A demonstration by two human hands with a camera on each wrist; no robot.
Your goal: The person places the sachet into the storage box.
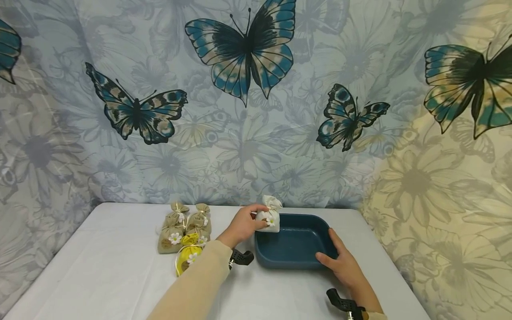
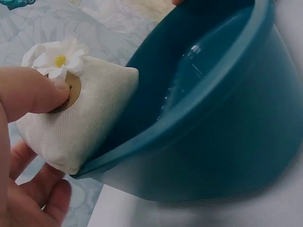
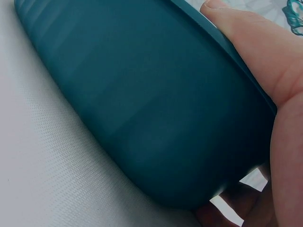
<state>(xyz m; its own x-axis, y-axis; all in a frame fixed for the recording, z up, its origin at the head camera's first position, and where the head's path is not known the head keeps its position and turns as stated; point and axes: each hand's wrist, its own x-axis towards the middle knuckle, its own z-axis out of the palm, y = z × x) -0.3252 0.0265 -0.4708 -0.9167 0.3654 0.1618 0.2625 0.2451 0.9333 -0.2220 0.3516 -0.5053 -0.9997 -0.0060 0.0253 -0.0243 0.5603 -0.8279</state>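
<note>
1. Nearest me, below the basin's right end, a black wrist mount (image 1: 339, 300) sits on my right wrist.
2. My right hand (image 1: 340, 262) grips the basin's right end, thumb over the rim.
3. The dark teal plastic basin (image 1: 294, 262) rests on the white-covered table (image 1: 100, 275); I see no readable brand on it.
4. Left of the basin stands a yellow drawstring pouch (image 1: 188, 255) with a white flower.
5. My left hand (image 1: 242, 226) pinches a white fabric pouch (image 1: 273, 226) at the basin's far left corner; I can't tell whether it touches the rim. Under its yellow-centred daisy (image 2: 60, 60) is a round brown tag (image 2: 75, 90), its marks partly under my thumb and unreadable.
6. Left of the basin, behind the yellow pouch, tan drawstring pouches (image 1: 170, 246) cluster, bearing white flowers.
7. Beyond the basin hangs a floral backdrop (image 1: 248, 169) with blue butterflies (image 1: 247, 49).
</note>
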